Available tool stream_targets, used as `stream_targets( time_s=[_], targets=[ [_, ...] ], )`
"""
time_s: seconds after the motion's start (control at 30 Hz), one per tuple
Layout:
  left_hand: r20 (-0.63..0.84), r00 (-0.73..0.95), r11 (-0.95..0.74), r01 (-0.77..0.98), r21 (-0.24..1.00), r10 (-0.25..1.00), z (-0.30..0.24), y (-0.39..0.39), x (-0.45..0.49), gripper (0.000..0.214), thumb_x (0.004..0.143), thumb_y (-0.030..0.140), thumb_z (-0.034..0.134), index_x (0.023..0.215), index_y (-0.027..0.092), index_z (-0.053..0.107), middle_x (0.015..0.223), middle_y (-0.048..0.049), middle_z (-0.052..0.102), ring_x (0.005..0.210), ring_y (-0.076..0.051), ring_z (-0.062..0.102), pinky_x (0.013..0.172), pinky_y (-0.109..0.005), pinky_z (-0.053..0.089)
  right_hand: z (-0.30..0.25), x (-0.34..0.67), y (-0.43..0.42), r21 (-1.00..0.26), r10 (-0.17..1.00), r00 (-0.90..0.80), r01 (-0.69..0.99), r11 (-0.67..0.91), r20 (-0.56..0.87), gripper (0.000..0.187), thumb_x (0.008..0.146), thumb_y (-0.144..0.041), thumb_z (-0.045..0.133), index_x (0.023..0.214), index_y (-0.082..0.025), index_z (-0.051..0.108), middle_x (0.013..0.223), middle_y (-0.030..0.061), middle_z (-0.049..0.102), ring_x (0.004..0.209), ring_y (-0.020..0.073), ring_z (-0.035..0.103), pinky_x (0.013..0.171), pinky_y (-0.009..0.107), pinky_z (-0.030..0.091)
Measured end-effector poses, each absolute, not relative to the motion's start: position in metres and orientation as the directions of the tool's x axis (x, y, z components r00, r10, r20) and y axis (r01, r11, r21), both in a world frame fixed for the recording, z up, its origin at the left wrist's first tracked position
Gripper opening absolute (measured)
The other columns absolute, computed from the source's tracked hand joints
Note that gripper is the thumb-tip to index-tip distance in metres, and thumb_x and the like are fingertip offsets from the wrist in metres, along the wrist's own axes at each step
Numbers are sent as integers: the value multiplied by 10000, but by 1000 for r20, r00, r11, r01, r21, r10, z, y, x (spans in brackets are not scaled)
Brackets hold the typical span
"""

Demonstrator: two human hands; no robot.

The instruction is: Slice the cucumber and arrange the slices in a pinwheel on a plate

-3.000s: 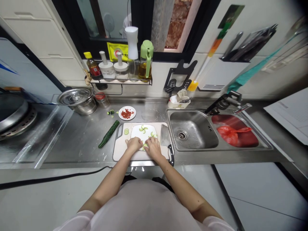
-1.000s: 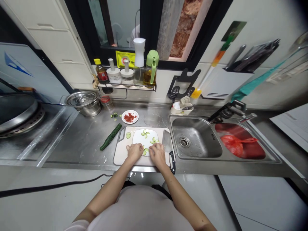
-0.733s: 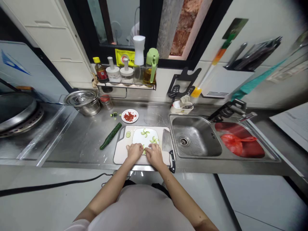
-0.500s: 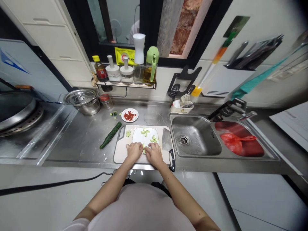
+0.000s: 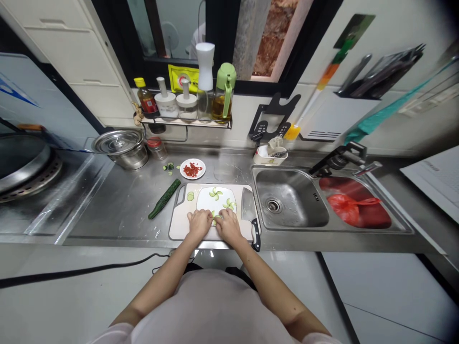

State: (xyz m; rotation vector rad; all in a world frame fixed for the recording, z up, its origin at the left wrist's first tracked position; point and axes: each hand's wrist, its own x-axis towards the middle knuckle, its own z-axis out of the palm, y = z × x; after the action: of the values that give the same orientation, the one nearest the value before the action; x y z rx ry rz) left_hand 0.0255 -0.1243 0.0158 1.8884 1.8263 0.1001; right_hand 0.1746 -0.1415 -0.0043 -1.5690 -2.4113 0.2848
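Note:
A white squarish plate (image 5: 206,196) lies on the cutting board (image 5: 182,224). Thin cucumber slices (image 5: 215,193) form pinwheels at its far and right sides. At the near edge, more cucumber slices (image 5: 214,220) show between my hands. My left hand (image 5: 200,223) has its fingers curled at these slices from the left. From the right, my right hand (image 5: 228,225) pinches at the same slices; my fingers partly cover them. Two round cucumber slices (image 5: 190,196) rest on the board's left. A kitchen knife (image 5: 248,206) lies along the board's right side. Left of the board is a cut cucumber (image 5: 164,198).
Behind the board stand a small plate of chopped red pieces (image 5: 192,169) and some cucumber scraps (image 5: 168,167). A steel pot (image 5: 124,150) and a red-lidded jar (image 5: 157,148) are back left. The sink (image 5: 290,200) borders the right; a spice rack (image 5: 190,123) hangs behind.
The camera view has shifted slightly. My hands stay at the plate's near edge, their fingers moving only a little around the cucumber slices.

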Motion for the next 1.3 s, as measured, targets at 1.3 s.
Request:
stream_targets(
  time_s=[1.3],
  targets=[
    [-225,98,2,912,409,970,17,-129,24,222,899,302,477,909,228,686,1015,-80,668,1039,-259,510,873,-407,255,-1,181,-140,-388,955,-288,875,289,62,224,904,-210,513,1028,-219,699,1003,74,613,1022,232,432,882,349,344]
  ],
)
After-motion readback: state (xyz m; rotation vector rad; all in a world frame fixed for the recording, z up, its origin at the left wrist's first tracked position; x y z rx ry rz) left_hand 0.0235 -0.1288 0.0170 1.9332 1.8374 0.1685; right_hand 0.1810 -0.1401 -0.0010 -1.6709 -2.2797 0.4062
